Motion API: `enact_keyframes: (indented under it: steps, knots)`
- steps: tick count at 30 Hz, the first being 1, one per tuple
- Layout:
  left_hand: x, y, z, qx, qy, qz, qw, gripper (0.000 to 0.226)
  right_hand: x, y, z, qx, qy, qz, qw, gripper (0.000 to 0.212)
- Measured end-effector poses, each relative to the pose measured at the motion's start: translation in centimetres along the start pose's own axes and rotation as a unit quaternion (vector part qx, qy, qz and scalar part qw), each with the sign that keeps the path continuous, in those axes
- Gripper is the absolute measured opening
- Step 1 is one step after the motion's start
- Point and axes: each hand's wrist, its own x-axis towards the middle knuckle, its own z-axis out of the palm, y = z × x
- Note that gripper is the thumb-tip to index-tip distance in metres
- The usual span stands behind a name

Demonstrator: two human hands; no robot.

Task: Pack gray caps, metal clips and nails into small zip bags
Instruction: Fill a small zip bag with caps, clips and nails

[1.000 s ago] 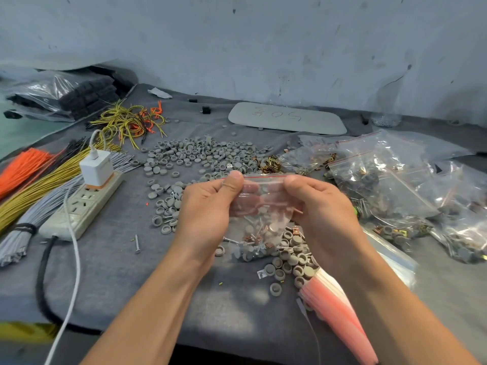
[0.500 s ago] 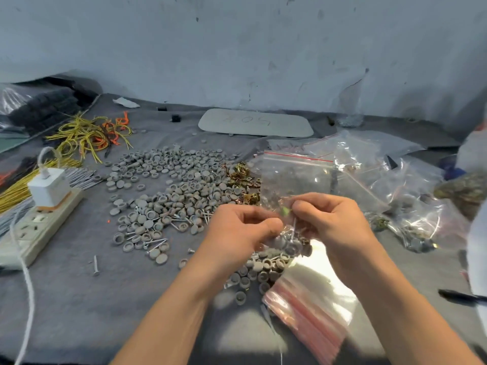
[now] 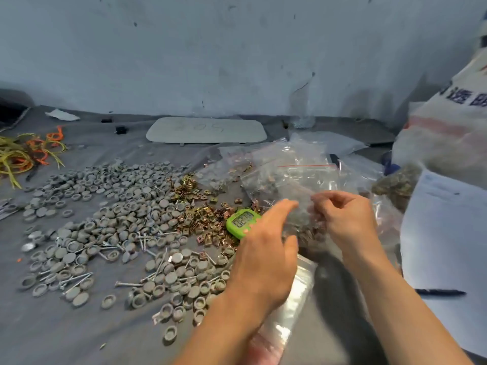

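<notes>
R hand (image 3: 345,219) pinches a small zip bag (image 3: 303,225). L hand (image 3: 263,256) is spread, just beside it. Gray caps (image 3: 126,214) cover table (image 3: 66,327) middle.

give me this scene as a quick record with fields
left hand: open, fingers straight
right hand: pinches filled bag
caps: loose grey pile, left of hands
clips: gold heap beside timer
nails: scattered among caps
empty bags: stack by left wrist
</notes>
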Motion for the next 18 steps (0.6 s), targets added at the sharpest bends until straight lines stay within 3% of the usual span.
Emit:
enact_keyframes:
  steps: [2,4,7,8,10,11,13,15,18]
  knots:
    - [-0.1,-0.4,1.0,0.078,-0.085,0.044,0.992,0.053,-0.1,0.6,0.2,-0.126,-0.005,-0.022,0.992,0.01]
    - [-0.4,-1.3,1.7,0.159,-0.154,0.056,0.974,0.058,-0.9,0.5,0.0,-0.208,0.039,-0.04,0.977,0.021]
    - [-0.6,-1.7,2.2,0.232,-0.198,0.047,0.951,0.069,-2.4,-1.1,-1.0,-0.227,0.191,-0.15,0.943,0.022]
    - [-0.5,-1.7,2.4,0.242,-0.2,0.052,0.948,0.069,-2.7,-1.5,-1.2,-0.218,0.198,-0.201,0.934,0.021]
    - [-0.4,-1.7,2.7,0.253,-0.198,0.063,0.945,0.069,-3.3,-1.7,-0.9,-0.186,0.088,-0.24,0.949,0.027]
    - [-0.4,-1.7,2.8,0.25,-0.196,0.067,0.946,0.07,-3.5,-1.3,-0.6,-0.192,-0.001,-0.209,0.959,0.034]
    - [-0.6,-1.8,2.8,0.233,-0.191,0.065,0.951,0.071,-3.7,0.1,-0.2,-0.276,-0.144,-0.148,0.939,0.048]
    - [-0.9,-1.8,2.6,0.207,-0.178,0.057,0.96,0.07,-3.3,1.1,-0.4,-0.343,-0.204,-0.121,0.909,0.062]
    - [-1.6,-1.6,1.9,0.184,-0.173,0.05,0.966,0.07,-2.2,1.9,-0.9,-0.414,-0.213,-0.141,0.874,0.066]
